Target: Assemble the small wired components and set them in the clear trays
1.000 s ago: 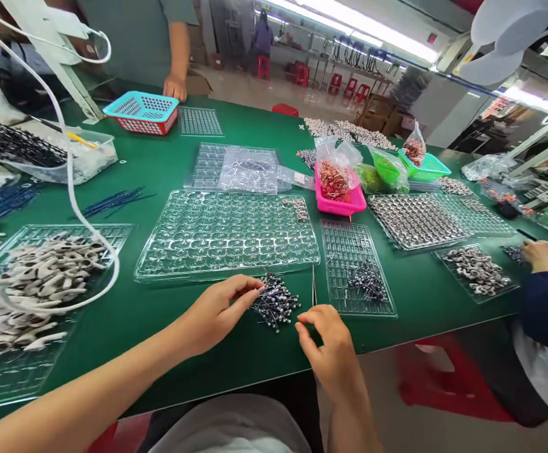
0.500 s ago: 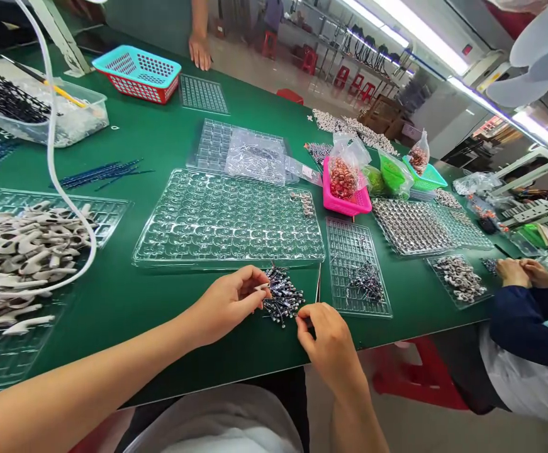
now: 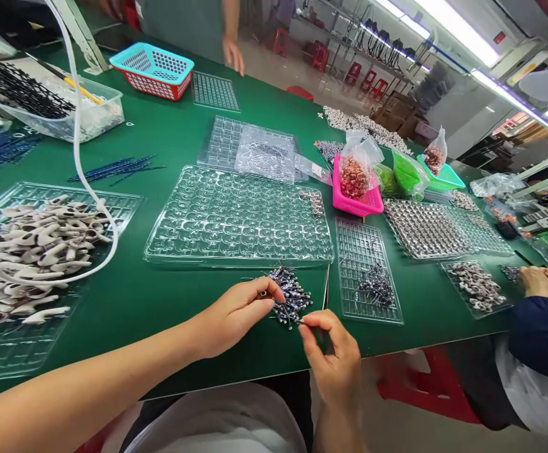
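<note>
While the left hand (image 3: 238, 314) pinches a small pale piece (image 3: 263, 294) between thumb and fingers, its open end showing, the right hand (image 3: 336, 352) has thumb and forefinger pressed together on a tiny wired part (image 3: 299, 321). Taking the pile (image 3: 292, 294) of dark wired parts on the green desk (image 3: 179, 371) as the centre of the clock, the left hand is at nine, its fingertips right at the pile's edge, and the right hand sits between four and five. Thin metal tweezers (image 3: 326, 286) lie just beside the pile, between two and three. At eleven is a large clear tray (image 3: 240, 217) of moulded pockets, with a few pale pieces (image 3: 316, 202) set in its far right corner (the other pockets I can make out look bare). A narrower tray (image 3: 359, 242) at about two-thirty carries more wired parts (image 3: 377, 286), and beyond it, at one, stands a pink basket (image 3: 356, 204) with a bag of coppery pieces (image 3: 353, 179). Well apart at nine, a heap of pale curved shells (image 3: 51, 245) covers another clear tray (image 3: 129, 207), a white cable (image 3: 76, 119) looping over it. Out at three, a co-worker's hands (image 3: 540, 283) are close together.
</note>
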Action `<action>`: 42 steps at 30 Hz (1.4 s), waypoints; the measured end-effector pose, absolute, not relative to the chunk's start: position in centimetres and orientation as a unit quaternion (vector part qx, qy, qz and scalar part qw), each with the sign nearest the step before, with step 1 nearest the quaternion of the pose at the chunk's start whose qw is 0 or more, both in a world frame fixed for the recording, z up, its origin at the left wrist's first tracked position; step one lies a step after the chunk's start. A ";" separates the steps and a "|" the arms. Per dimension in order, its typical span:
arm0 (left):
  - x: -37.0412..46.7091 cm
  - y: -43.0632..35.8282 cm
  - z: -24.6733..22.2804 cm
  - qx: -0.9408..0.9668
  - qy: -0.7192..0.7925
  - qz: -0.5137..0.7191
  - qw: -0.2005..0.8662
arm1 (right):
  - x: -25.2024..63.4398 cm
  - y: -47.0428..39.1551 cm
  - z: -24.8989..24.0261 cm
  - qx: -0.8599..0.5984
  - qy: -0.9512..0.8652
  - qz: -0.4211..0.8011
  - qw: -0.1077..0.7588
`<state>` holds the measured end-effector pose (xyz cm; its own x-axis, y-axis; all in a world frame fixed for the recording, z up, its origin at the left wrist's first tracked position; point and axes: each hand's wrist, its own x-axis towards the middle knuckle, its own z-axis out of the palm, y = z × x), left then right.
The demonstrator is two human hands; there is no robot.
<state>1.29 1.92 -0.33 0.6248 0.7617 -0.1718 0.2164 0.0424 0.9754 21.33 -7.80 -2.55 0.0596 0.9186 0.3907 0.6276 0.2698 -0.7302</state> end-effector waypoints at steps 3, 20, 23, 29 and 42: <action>1.3 2.0 0.4 0.670 0.368 0.154 0.626 | 20.2 -7.5 -3.3 -0.526 -0.694 0.142 0.470; 1.5 1.5 -0.3 0.666 0.382 0.142 0.625 | 20.0 -7.3 -4.8 -0.495 -0.692 0.144 0.504; 1.6 1.1 -0.3 0.714 0.370 0.187 0.564 | 20.1 -7.4 -4.4 -0.534 -0.648 0.231 0.492; 1.7 0.8 -0.3 0.720 0.363 0.200 0.556 | 19.9 -7.3 -4.7 -0.544 -0.638 0.231 0.494; 1.5 1.9 -0.5 0.560 0.383 0.105 0.727 | 19.7 -7.4 -4.8 -0.493 -0.681 0.178 0.511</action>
<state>1.48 1.86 -0.54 0.6850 0.5816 -0.4388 0.2757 0.3505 0.8950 19.72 -7.44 -4.85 0.0078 0.8532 0.5215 0.4894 0.4515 -0.7461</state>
